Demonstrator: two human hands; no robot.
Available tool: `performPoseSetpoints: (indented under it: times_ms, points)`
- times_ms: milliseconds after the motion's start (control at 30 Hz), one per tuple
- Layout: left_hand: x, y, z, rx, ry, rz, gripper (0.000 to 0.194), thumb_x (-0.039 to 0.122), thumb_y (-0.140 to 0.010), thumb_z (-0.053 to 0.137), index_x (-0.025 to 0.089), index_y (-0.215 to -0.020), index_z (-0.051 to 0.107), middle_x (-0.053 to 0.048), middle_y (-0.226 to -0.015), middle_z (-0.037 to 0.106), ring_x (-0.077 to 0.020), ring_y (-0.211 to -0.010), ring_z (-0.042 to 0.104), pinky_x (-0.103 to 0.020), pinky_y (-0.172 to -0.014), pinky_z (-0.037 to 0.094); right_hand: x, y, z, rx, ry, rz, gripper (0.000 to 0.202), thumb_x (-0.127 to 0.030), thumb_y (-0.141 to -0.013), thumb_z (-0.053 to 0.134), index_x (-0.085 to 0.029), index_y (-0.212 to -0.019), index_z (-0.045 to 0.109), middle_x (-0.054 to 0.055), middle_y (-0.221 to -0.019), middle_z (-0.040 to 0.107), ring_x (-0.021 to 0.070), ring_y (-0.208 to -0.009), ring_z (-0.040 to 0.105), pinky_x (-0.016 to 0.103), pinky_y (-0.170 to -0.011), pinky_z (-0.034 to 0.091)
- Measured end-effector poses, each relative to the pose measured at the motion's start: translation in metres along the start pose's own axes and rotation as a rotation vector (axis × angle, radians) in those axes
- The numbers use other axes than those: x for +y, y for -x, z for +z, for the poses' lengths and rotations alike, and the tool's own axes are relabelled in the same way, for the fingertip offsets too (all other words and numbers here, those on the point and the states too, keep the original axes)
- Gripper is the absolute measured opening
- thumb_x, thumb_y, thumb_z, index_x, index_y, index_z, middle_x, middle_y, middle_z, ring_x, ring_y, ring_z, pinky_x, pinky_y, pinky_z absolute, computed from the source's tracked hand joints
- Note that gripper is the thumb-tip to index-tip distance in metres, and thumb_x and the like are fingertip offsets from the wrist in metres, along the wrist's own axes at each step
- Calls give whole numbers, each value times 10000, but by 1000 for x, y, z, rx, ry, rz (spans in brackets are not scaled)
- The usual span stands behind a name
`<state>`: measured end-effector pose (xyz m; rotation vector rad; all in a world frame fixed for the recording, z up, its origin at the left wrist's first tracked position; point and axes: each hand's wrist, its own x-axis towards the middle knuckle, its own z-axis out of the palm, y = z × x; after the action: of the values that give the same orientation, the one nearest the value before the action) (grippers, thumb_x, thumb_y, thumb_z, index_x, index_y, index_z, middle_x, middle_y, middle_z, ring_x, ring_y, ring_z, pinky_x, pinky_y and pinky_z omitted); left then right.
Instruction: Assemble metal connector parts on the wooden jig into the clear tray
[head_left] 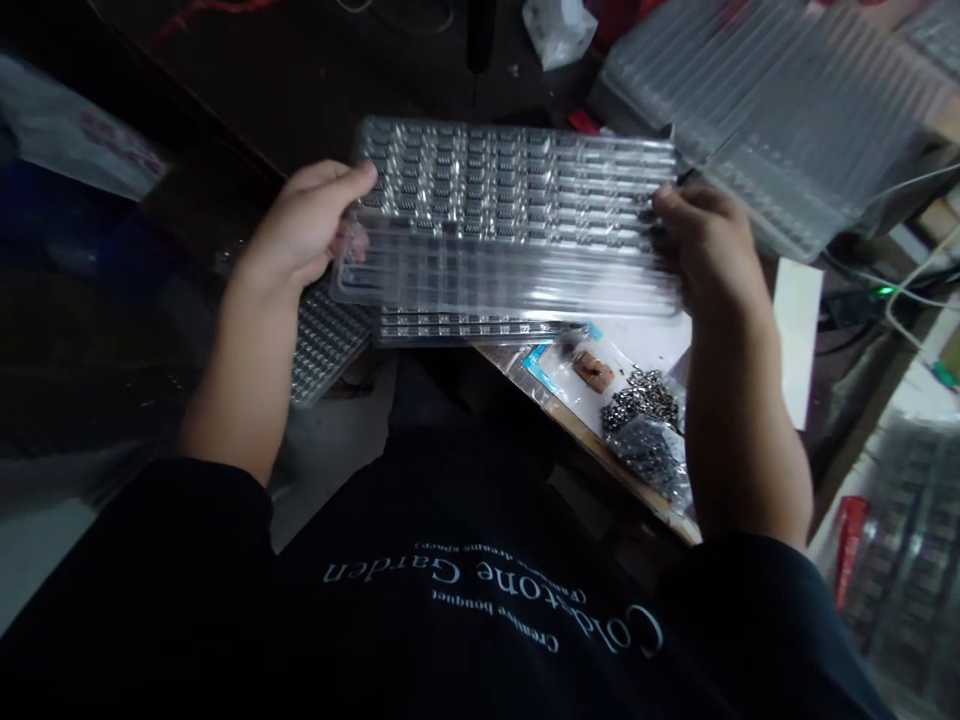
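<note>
A clear plastic tray (pixel 480 185) with rows of small dark and silvery parts is held up in front of me, nearly level. My left hand (pixel 311 220) is closed on its left end, thumb on top. At the opposite end my right hand (pixel 705 235) grips it, though these fingers are partly blurred. A ridged clear strip of plastic (pixel 510 280) shows along the near side; whether it belongs to a second tray I cannot tell. Just beneath lie more filled trays (pixel 465 328), mostly covered. Another filled tray (pixel 322 350) sits lower, by my left forearm.
Stacked clear ridged trays (pixel 780 110) occupy the upper right. Loose small metal parts (pixel 641 400) and a plastic bag of them (pixel 652 455) lie near the bench edge, beside a brown block (pixel 592 372). A white crumpled package (pixel 559 30) stands at the back; cables (pixel 907 300) run right.
</note>
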<state>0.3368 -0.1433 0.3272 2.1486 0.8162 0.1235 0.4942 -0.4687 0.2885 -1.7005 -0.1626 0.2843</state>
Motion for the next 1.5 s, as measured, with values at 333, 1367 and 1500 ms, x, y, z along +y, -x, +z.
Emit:
performPoseSetpoints:
  times_ms: [333, 1367, 1500]
  points:
    - [26, -109, 16, -439, -130, 293, 462, 339, -940, 494, 25, -1245, 642, -28, -1013, 684, -134, -957, 689, -311, -819, 469, 57, 179, 55, 149, -416, 274, 417, -436, -657, 825, -267, -693, 446, -54, -628, 521, 152, -551, 514, 318, -552, 472]
    - [-121, 169, 118, -10, 862, -145, 346, 505, -891, 649, 198, -1014, 549, 2, -880, 636, -147, -835, 665, -286, -794, 509, 39, -107, 87, -280, 814, -393, 771, -719, -818, 592, -110, -1288, 641, 220, -1340, 648, 373, -1293, 563, 520, -1087, 430]
    - [-126, 171, 128, -237, 824, -289, 418, 577, -837, 687, 182, -890, 564, 29, -721, 596, -123, -675, 613, -276, -688, 469, 65, -131, 104, -395, 937, -411, 666, -728, -837, 527, -145, -1095, 723, 201, -1079, 740, 356, -1038, 687, 486, -906, 519]
